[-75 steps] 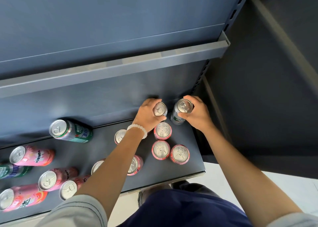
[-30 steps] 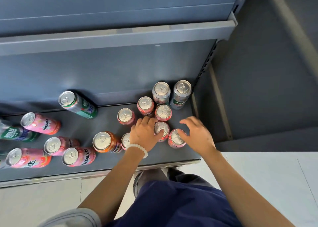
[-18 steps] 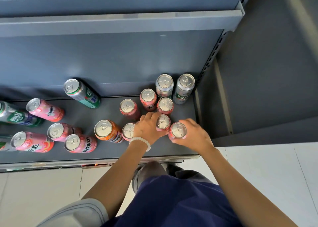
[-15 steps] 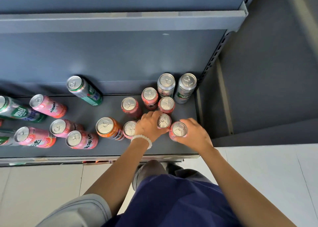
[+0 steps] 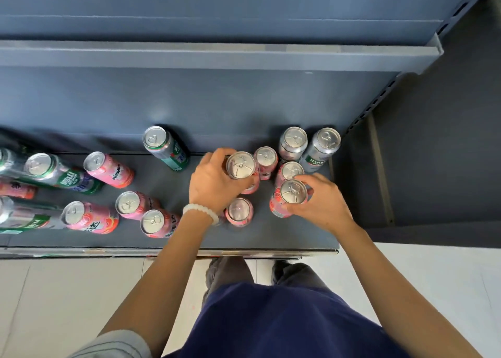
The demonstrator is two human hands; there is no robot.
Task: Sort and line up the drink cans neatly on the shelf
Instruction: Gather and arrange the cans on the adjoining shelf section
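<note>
two hands are gripping pink cans at the right end of a dark grey shelf (image 5: 298, 233). the left hand (image 5: 214, 184), wearing a pale bead bracelet (image 5: 200, 213), is curling round a pink can (image 5: 240, 165), with its silver top showing above the fingers. the right hand (image 5: 320, 203) is wrapping round another pink can (image 5: 291, 195) just to the right. between and behind them, two more pink cans (image 5: 267, 158) are standing upright, one behind the other, and a fifth pink can (image 5: 239, 211) is standing nearer the shelf's front edge. two taller silver cans (image 5: 322, 146) are standing side by side in the back right corner. a green can (image 5: 165, 147) is standing alone at the back, left of the hands. further left, a loose scatter of pink and green cans (image 5: 108, 169) is sitting well apart from the right-hand group. below the shelf, pale floor (image 5: 67, 303) and the person's dark blue clothing (image 5: 271, 325) are showing.
</note>
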